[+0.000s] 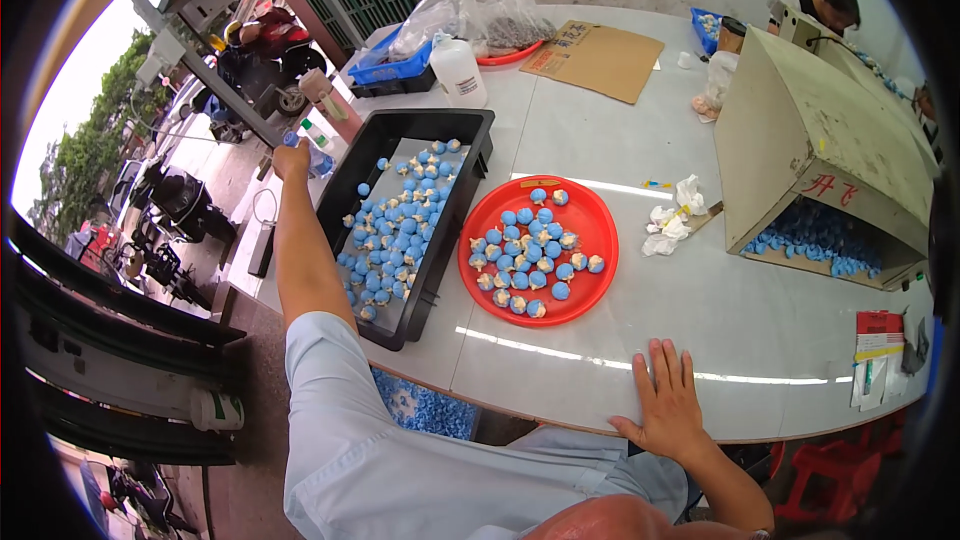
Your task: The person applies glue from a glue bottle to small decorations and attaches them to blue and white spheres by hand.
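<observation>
left hand (291, 160) reaching past black tray (480, 130), closing around a bottle (312, 158) at table's far-left edge | right hand (668, 402) lying flat, fingers spread, holding nothing | progress (judging): blue pieces (395, 230) sitting in 2 trays, red tray (590, 260) part-filled, box stock (815, 235) remaining

My clothing and arms, seen from above. I wear a pale blue short-sleeved shirt (360, 460) of smooth woven cloth, creased across the chest. Its left sleeve (320, 340) ends in a plain hem near the elbow. Both forearms are bare; my left hand (291, 160) and right hand (668, 402) carry no gloves or rings.
</observation>
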